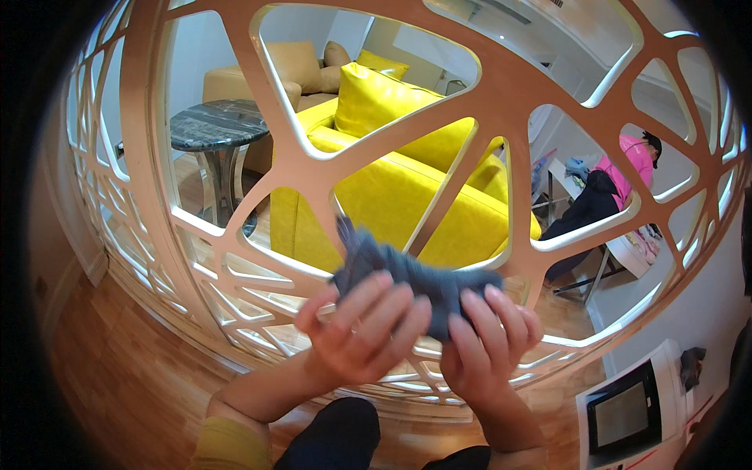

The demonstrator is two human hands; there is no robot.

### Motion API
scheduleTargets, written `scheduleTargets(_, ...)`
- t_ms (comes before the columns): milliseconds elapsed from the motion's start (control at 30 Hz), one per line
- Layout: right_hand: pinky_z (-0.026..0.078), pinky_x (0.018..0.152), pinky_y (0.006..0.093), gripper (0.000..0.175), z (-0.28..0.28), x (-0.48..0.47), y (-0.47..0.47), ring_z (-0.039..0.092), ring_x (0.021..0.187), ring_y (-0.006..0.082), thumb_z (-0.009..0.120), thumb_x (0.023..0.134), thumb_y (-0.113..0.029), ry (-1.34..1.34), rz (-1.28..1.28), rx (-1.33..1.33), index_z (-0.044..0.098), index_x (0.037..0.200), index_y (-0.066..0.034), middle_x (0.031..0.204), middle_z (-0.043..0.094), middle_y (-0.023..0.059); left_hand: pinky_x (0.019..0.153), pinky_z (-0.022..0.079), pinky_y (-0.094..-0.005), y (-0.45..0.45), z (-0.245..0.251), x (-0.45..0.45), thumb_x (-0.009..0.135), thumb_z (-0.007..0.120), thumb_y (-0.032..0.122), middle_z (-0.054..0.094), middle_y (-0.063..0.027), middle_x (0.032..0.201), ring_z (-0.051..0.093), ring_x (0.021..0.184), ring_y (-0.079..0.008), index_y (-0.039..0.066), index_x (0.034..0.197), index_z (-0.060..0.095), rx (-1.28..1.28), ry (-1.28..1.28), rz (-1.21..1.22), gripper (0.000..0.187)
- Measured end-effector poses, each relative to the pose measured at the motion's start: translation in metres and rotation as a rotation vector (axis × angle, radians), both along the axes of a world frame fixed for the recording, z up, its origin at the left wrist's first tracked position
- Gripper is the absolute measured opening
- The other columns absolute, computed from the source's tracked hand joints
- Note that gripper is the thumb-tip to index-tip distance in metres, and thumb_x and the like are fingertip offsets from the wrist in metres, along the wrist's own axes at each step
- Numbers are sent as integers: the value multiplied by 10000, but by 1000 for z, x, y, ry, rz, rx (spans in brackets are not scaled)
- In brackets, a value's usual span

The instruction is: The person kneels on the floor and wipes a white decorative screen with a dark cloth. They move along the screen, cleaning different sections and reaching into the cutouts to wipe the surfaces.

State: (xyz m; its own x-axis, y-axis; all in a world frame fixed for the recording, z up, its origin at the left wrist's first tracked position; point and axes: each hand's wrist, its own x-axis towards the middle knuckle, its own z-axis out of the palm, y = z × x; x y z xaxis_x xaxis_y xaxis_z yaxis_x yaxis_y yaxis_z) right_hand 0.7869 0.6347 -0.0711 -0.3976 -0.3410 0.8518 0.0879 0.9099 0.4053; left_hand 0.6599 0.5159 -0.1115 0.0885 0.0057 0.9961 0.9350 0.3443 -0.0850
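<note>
A bunched dark grey-blue cloth (pixel 411 270) is held up between my two hands, in front of a cut-out lattice screen (pixel 376 147). My left hand (pixel 370 329) grips its left end, with the fingers folded over the front. At its lower right, my right hand (pixel 490 335) has hold of the other end with bent fingers. The cloth is blurred, and I cannot tell whether it is a sock or another small garment. Its far side is hidden. Below the hands, my dark-clad knee (pixel 332 435) shows over the wooden floor (pixel 135 376).
Behind the lattice are a yellow leather sofa (pixel 382 205), a round marble-topped side table (pixel 218 126) and a tan armchair (pixel 296 64). At right, a person in a pink top (pixel 631 158) bends over a white table (pixel 631 252) bearing cloths. A white cabinet with a dark-framed panel (pixel 625 408) stands lower right.
</note>
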Motion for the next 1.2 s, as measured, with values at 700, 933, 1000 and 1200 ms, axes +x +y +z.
scheduleTargets(700, 537, 775, 354, 279, 40, -73, -7, 664, 896, 328, 627, 788, 72, 212, 131, -403, 601, 1053, -14, 997, 661, 167, 809, 532, -395, 51, 61, -35, 759, 582, -108, 595, -223, 1194, 627, 1011, -395, 16, 1294, 538, 90, -294, -727, 551)
scheduleTargets(933, 481, 725, 423, 353, -5, -49, -20, 628, 807, 356, 671, 689, 52, -39, 179, -467, 584, 1025, -11, 938, 645, 197, 803, 541, -417, 24, -1, -15, 731, 670, -8, 582, -269, 1133, 623, 944, -409, -21, 1270, 560, -137, -334, -409, 551)
scheduleTargets(1000, 480, 725, 422, 359, -6, -52, -20, 629, 807, 350, 674, 684, 56, -20, 158, -446, 587, 1026, -9, 942, 648, 195, 821, 530, -424, 25, 2, -13, 764, 646, 10, 574, -273, 1154, 618, 937, -399, -21, 1273, 558, -165, -349, -380, 517)
scheduleTargets(1200, 488, 683, 413, 347, 10, -67, -5, 623, 730, 339, 632, 672, 101, 133, 159, -484, 604, 1001, -6, 871, 653, 181, 782, 523, -395, 38, 30, -25, 821, 618, 48, 585, -223, 1127, 622, 891, -348, 17, 1308, 540, -99, -343, -450, 495)
